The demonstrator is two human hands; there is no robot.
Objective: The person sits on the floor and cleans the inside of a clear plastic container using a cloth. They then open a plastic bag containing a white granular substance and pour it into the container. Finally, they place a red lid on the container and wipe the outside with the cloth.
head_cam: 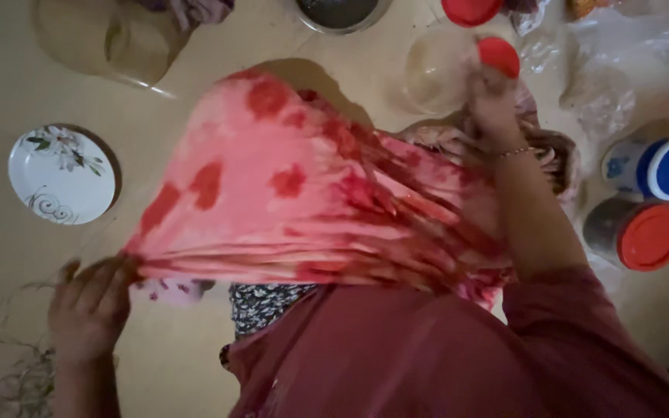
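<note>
I see left hand lower left pinching pink cloth; right hand upper right grasping red lid.

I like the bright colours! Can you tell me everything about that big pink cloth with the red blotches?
The pink cloth looks thin and soft, pale pink with red blotches, darker red toward its right side. It is stretched wide and gathered into long pleats along its lower edge. The left hand pinches its lower left corner, and the right hand holds its far right end up by a clear jar with a red lid. It hangs above the tan floor, casting a shadow.
</note>
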